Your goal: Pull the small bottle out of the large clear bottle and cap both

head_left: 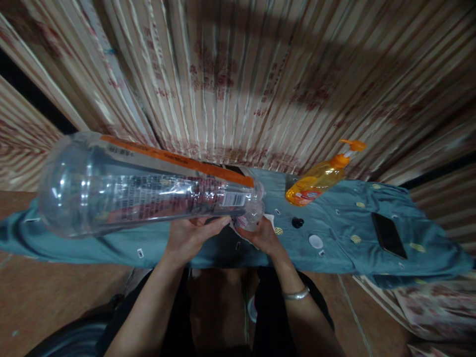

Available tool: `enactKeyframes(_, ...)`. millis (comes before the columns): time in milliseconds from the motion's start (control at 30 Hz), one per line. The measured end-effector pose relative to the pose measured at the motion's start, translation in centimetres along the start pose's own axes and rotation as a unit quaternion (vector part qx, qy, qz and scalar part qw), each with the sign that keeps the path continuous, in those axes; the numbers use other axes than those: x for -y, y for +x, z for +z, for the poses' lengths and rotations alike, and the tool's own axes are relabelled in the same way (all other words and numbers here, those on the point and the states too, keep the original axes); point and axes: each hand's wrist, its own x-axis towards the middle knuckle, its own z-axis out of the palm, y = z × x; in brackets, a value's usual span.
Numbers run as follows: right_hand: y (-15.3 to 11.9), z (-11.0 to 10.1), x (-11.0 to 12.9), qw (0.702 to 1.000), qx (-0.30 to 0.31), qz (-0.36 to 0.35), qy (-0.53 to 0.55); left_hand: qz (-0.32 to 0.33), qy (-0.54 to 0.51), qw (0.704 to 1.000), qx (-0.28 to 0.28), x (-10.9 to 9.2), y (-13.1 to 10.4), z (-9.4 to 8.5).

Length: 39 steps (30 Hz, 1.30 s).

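A big clear plastic bottle [159, 196] lies tilted almost level across the left half of the head view, its base at the left and its narrow end at the right. It carries an orange-edged label with a barcode. My left hand [189, 238] is closed on it from below, its far fingers hidden behind the bottle. My right hand [262, 235] is wrapped around a small clear bottle [251, 215] close to the big bottle's narrow end; whether the two touch I cannot tell. A white sheet [271, 218] shows beside the right hand.
A pump bottle of orange liquid [316, 183] stands right of my hands. Nearer lie a small black part [297, 222] and a white round disc [316, 241]. A black phone [388, 235] lies further right on the teal cloth [342, 258]. A patterned curtain [238, 89] hangs behind.
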Motion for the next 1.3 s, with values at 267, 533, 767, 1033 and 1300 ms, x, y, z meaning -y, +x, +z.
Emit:
enactKeyframes(267,-0.03,-0.03,0.20,1.000,-0.005,0.005,0.000,-0.001,-0.008,1.000,-0.008,-0.49,0.02,0.29)
enactKeyframes(533,-0.03,-0.12,0.44,1.000,-0.014,-0.011,-0.017,0.002,-0.007,1.000,-0.006,-0.31,0.08,0.32)
enactKeyframes(767,-0.02,-0.12,0.22,1.000,-0.010,-0.011,-0.015,0.009,0.000,1.000,-0.010,-0.03,0.05,0.05)
enactKeyframes(1033,-0.01,-0.13,-0.01,1.000,-0.007,-0.008,-0.018,0.011,-0.010,1.000,-0.024,-0.11,0.12,0.18)
enactKeyframes(1300,-0.02,-0.20,-0.09,1.000,-0.003,-0.011,-0.012,0.002,0.000,1.000,-0.016,0.15,0.03,-0.12)
